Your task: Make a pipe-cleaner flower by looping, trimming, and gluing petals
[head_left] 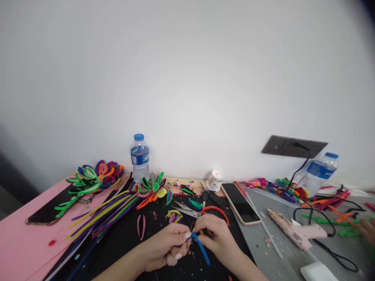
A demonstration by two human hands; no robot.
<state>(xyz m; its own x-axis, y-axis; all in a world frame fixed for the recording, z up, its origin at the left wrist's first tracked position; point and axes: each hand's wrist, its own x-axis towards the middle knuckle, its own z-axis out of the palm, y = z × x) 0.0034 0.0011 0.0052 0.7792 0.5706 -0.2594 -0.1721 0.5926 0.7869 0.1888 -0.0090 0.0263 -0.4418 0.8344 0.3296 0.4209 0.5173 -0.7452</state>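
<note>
A blue pipe cleaner (pixel 201 249) is pinched between my two hands above a black mat (pixel 117 249). My left hand (pixel 170 244) grips it with thumb and fingertips, and a bit of purple shows at its fingers. Close against it, my right hand (pixel 216 238) holds the same piece, whose free end hangs down toward me. Just beyond my hands lie scissors (pixel 189 210) with orange handles, partly covered by my right hand. Looped petals of pipe cleaner surround them: a pink and black one (pixel 141 227), a blue and green one (pixel 195 203) and a yellow and purple one (pixel 175 216).
Loose pipe cleaners (pixel 108 216) and a finished flower (pixel 152 185) lie left. Phones (pixel 241 203) (pixel 49 207), a paper cup (pixel 214 180) and water bottles (pixel 140 158) stand or lie around. A glue gun (pixel 299 232) with its cord rests right, near another person's hand (pixel 367 230).
</note>
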